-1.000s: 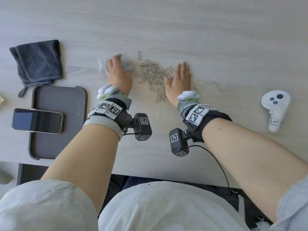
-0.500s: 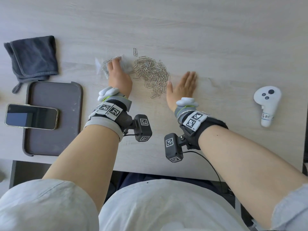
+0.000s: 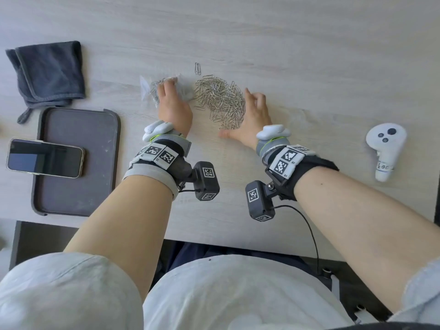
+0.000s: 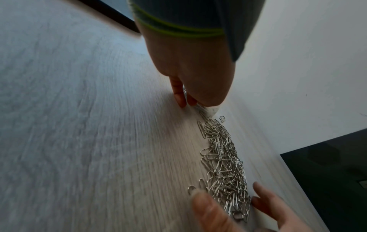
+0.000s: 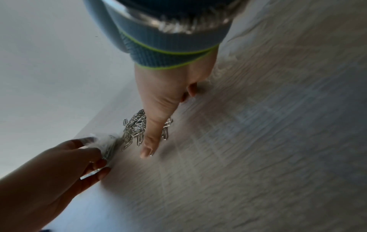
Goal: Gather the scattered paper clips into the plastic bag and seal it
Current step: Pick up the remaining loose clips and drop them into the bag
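A heap of silver paper clips [image 3: 221,101] lies on the pale wooden table [image 3: 309,55]. One stray clip [image 3: 197,68] sits just beyond it. Left of the heap, my left hand [image 3: 169,91] pinches the clear plastic bag [image 3: 146,90], which holds some clips. The right wrist view shows that left hand [image 5: 79,157] gripping the bag [image 5: 103,142] at its near edge, next to the clips [image 5: 135,127]. My right hand [image 3: 250,108] is open against the heap's right side, its thumb stretched along the near side. From the left wrist, the clips [image 4: 224,164] run between both hands.
A dark grey cloth [image 3: 50,72] lies at the far left. In front of it, a grey tray [image 3: 78,186] carries a phone [image 3: 45,158]. A white controller [image 3: 385,148] rests at the right. The table's front edge runs just behind my wrists.
My right hand pulled back, then closed in on the heap's right side, and the clips now lie packed tighter and closer to the bag. The left hand kept hold of the bag.
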Available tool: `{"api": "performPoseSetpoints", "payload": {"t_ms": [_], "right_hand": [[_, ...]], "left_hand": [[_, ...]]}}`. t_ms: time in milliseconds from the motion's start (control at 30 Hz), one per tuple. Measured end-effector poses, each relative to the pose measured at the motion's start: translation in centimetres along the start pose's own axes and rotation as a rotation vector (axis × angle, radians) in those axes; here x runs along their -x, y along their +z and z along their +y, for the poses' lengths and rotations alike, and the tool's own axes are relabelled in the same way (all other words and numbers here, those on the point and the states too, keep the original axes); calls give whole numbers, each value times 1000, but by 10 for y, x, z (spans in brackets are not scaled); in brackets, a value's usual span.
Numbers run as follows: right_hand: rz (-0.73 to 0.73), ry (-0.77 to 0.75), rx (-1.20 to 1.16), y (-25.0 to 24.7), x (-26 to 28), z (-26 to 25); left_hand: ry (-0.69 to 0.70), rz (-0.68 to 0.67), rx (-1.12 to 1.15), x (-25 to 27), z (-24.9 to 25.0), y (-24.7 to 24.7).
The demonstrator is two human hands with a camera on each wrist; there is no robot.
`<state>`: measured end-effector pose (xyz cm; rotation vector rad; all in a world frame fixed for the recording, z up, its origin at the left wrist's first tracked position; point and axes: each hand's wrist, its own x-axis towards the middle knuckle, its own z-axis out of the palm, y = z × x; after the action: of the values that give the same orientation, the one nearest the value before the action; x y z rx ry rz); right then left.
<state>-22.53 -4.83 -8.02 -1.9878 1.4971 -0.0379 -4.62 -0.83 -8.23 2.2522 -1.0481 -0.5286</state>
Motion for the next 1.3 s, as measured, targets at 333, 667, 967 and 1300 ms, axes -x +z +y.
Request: {"api": "performPoseSetpoints", "payload": {"t_ms": [333,667,967,1300], "right_hand": [[-51,-110,13,-1,-39,-17],[-39,-96,-42,-7,-59,-25],[-51,-11,-176,-14,-63,-28],[15,0,-305,-33,-60,-24]], "left_hand": [[-13,-31,-7,-4,1,0],[53,-53,111,-6,7,-10],[142,-133,53,-2,24,-17],[127,-204,47,2,41,-12]]}}
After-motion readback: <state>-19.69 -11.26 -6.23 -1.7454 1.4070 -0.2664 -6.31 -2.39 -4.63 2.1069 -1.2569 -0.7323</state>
